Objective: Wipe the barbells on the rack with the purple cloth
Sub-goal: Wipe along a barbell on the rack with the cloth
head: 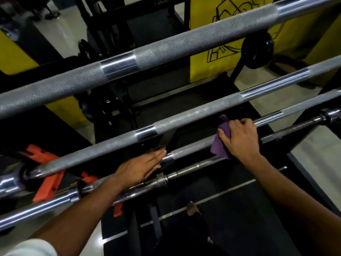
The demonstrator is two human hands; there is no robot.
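Several steel barbells lie side by side on a rack, slanting from lower left to upper right. The nearest to the camera is a thick knurled bar (166, 47); below it runs a second knurled bar (193, 113), then a third bar (190, 147) and a darker bar (184, 174). My right hand (238, 138) grips the purple cloth (220, 143), wrapped around the third bar. My left hand (142, 168) lies flat with straight fingers on the same bar further left, holding nothing.
Orange plates or clips (48, 174) sit at the left under the bars. Yellow panels (217, 48) and a black weight plate (258, 48) stand behind. Dark floor mats (239, 209) and my bare foot (191, 208) are below.
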